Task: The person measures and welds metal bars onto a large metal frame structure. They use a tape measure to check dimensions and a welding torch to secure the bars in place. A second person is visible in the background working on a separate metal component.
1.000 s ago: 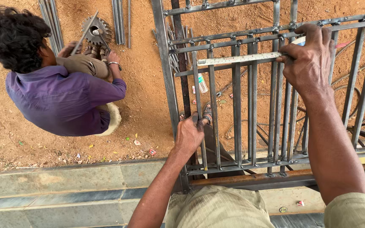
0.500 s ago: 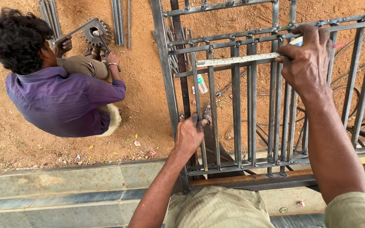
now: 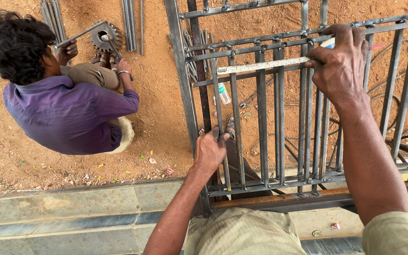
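Note:
A grey metal grille [image 3: 263, 118] of vertical bars and crossbars stands in front of me over sandy ground. My left hand [image 3: 209, 152] grips a thin vertical bar near the grille's left side. My right hand [image 3: 338, 66] is closed on a measuring tape [image 3: 260, 65], whose pale blade lies stretched leftward across the bars along an upper crossbar. The tape's case is mostly hidden in my fingers.
A person in a purple shirt [image 3: 67, 113] crouches at the left, holding a metal rod against a toothed gear [image 3: 106, 36]. Loose steel bars [image 3: 131, 23] lie on the sand. A small plastic bottle [image 3: 224, 93] lies behind the grille. A stone kerb [image 3: 72, 208] runs along the bottom.
The crouching person has raised and shifted the rod at the gear. My hands hold their places on the bar and the tape.

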